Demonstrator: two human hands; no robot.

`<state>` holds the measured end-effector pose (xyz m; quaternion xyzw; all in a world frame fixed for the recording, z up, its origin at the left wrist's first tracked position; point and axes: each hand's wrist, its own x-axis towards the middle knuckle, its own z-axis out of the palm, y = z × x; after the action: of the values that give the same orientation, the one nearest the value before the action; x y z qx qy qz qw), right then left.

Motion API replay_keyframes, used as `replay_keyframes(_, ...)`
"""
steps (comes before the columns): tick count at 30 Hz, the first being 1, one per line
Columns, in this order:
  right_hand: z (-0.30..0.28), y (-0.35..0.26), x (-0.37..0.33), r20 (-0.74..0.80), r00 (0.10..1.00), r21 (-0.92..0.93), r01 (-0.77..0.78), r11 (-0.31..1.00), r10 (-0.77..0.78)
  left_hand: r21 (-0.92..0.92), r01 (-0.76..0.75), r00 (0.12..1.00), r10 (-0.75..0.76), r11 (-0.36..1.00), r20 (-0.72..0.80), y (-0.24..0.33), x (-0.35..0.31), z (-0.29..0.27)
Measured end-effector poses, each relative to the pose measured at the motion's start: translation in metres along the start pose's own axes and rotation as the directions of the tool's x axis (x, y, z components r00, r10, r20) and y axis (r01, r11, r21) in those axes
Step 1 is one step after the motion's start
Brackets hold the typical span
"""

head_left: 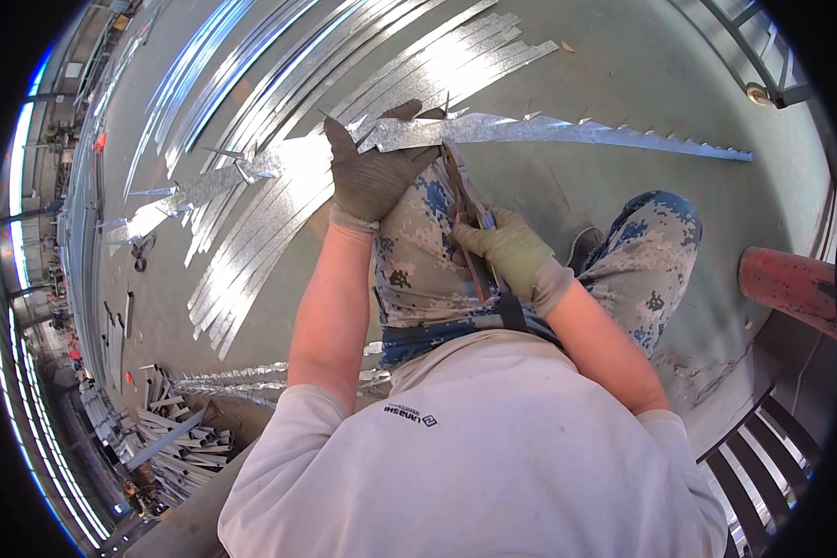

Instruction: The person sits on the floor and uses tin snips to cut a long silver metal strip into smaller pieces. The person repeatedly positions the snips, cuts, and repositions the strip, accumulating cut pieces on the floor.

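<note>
A long galvanized metal strip (521,129) with bent-up pointed tabs along its edge runs across in front of me, from the left to the far right. My left hand (374,175), in a dark work glove, grips it near its middle, with the thumb on the left and fingertips showing past the far edge. My right hand (510,246), in a greenish glove, is closed around the handles of metal snips (463,181). The tips of the snips meet the strip's near edge, just right of my left hand. Whether the blades are closed on the metal cannot be made out.
Flat metal strips (251,270) lie fanned out on the floor under and beyond the worked strip. Scrap metal pieces (181,446) are heaped at the lower left. To the right are a red cylinder (786,286), a metal frame (763,65) and a slatted chair (763,456).
</note>
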<state>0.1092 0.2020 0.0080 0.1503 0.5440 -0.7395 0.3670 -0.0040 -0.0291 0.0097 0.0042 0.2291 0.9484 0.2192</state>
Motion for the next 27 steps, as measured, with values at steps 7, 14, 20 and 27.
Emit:
replay_keyframes(7,0.001,0.000,-0.002,0.072,0.997,0.113,0.012,0.994,-0.021,-0.014,-0.038,0.998,0.037,0.999,-0.059,-0.002,0.001,0.007)
replay_keyframes(14,0.002,-0.003,-0.010,0.183,0.982,0.348,-0.025,0.937,-0.042,-0.173,0.002,0.994,0.017,0.985,0.109,-0.001,0.001,-0.002)
replay_keyframes(20,-0.015,0.005,-0.002,0.486,0.868,0.654,-0.280,0.703,-0.106,-0.095,-0.051,0.998,0.053,0.994,0.024,-0.005,-0.002,0.007)
replay_keyframes(27,-0.017,0.014,0.002,0.580,0.796,0.667,-0.342,0.662,-0.173,-0.036,-0.040,0.992,0.045,0.999,0.120,-0.003,-0.003,0.005)
